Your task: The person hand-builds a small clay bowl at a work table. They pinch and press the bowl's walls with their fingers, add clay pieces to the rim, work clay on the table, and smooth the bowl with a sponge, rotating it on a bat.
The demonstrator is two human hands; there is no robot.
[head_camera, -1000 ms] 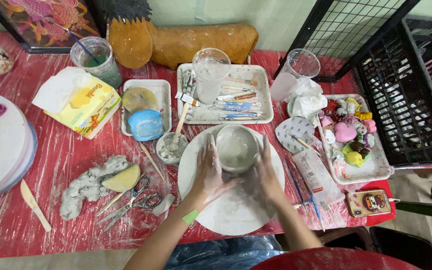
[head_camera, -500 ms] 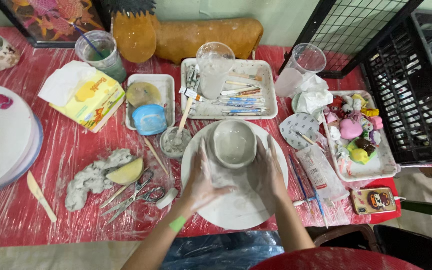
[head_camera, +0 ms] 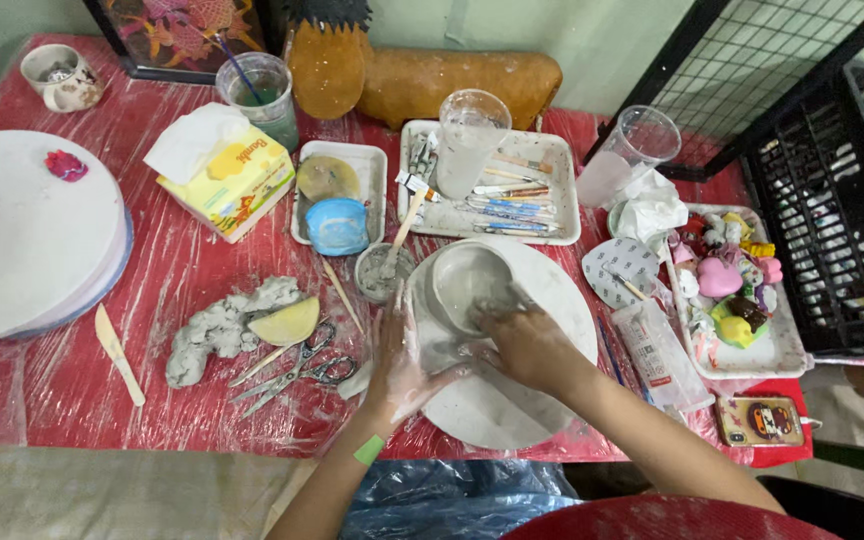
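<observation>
A grey clay bowl (head_camera: 467, 283) stands on a round white board (head_camera: 542, 385) on the red plastic-covered table. My left hand (head_camera: 399, 362) is pressed flat against the bowl's near left side, smeared with wet clay. My right hand (head_camera: 524, 343) touches the bowl's near right rim with its fingertips. Both hands work the clay directly; neither holds a tool. A small cup of grey slip with a wooden stick (head_camera: 384, 270) stands just left of the bowl.
Left of my hands lie scissors (head_camera: 297, 372), a yellow sponge (head_camera: 287, 322), a clay lump (head_camera: 214, 330) and a wooden knife (head_camera: 118, 352). A tool tray (head_camera: 542, 205), tissue box (head_camera: 232, 185), large round board (head_camera: 22, 235), figurine tray (head_camera: 737, 290) and black crate (head_camera: 832, 220) surround them.
Both hands have slid from cupping the bowl's two sides to its near side; the right fingers now sit at the rim. The view has shifted slightly.
</observation>
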